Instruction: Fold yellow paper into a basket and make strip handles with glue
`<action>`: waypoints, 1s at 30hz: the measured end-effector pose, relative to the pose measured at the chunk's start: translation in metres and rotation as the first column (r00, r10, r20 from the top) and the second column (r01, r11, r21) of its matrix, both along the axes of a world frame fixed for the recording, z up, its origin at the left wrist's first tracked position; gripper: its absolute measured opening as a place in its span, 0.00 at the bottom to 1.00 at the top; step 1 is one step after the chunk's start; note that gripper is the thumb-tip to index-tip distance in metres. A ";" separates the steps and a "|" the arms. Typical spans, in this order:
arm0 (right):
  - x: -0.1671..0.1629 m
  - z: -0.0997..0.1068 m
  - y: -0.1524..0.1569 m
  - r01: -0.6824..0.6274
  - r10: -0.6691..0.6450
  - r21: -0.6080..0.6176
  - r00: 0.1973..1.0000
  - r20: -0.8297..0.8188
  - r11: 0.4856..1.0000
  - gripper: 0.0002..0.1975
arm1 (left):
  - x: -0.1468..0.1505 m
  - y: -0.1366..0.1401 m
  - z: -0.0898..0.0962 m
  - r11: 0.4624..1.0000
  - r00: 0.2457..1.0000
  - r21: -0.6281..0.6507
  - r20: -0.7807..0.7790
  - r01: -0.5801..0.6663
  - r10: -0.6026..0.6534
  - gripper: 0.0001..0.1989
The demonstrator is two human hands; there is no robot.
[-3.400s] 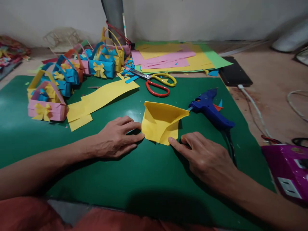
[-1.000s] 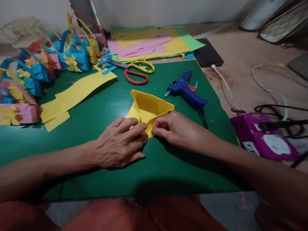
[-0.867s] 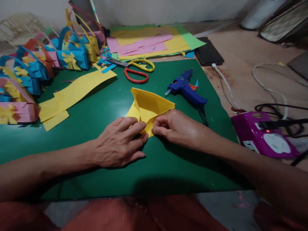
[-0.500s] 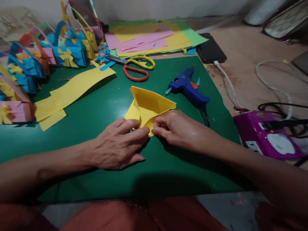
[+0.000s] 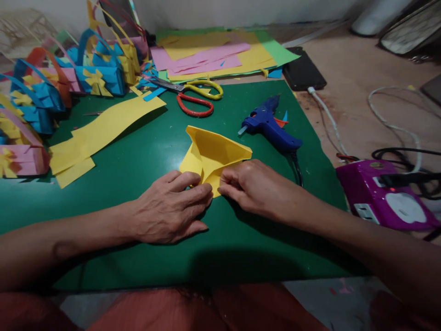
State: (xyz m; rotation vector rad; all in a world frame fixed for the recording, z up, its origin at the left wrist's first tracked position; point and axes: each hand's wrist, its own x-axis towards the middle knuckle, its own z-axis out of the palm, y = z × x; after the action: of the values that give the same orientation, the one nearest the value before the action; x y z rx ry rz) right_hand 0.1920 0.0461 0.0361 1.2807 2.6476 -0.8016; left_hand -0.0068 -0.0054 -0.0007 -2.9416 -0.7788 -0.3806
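A folded piece of yellow paper (image 5: 220, 149) lies in front of me on the green mat, its upper part standing up like an open pocket. My left hand (image 5: 172, 202) holds its near left side, the bent fingertips pressed on the folds and the thumb resting apart on the mat. At the near right corner my right hand (image 5: 250, 184) pinches the paper between thumb and curled forefinger. Part of the near edge is hidden under the fingers of both hands.
Beyond the paper lie scissors (image 5: 195, 105) and a blue glue gun (image 5: 272, 125). Yellow strips (image 5: 110, 126) and several small paper bags (image 5: 99, 80) are at left. Coloured sheets (image 5: 213, 53) lie at the back; a phone (image 5: 305, 69) and purple power box (image 5: 386, 207) are at right.
Hardly anything differs. The left forefinger has drawn back slightly to the left, and a little more of the yellow paper shows between my hands.
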 end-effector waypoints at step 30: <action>0.005 -0.004 0.021 0.143 -0.130 -0.215 0.989 0.075 0.966 0.10 | 0.003 0.001 0.005 0.999 0.997 -0.025 -0.071 -0.022 0.020 0.20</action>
State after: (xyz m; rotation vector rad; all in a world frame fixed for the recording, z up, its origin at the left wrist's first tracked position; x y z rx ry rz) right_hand 0.1965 0.0669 0.0317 1.4138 2.3652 -1.0242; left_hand -0.0040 -0.0041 0.0039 -2.9501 -0.8112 -0.2656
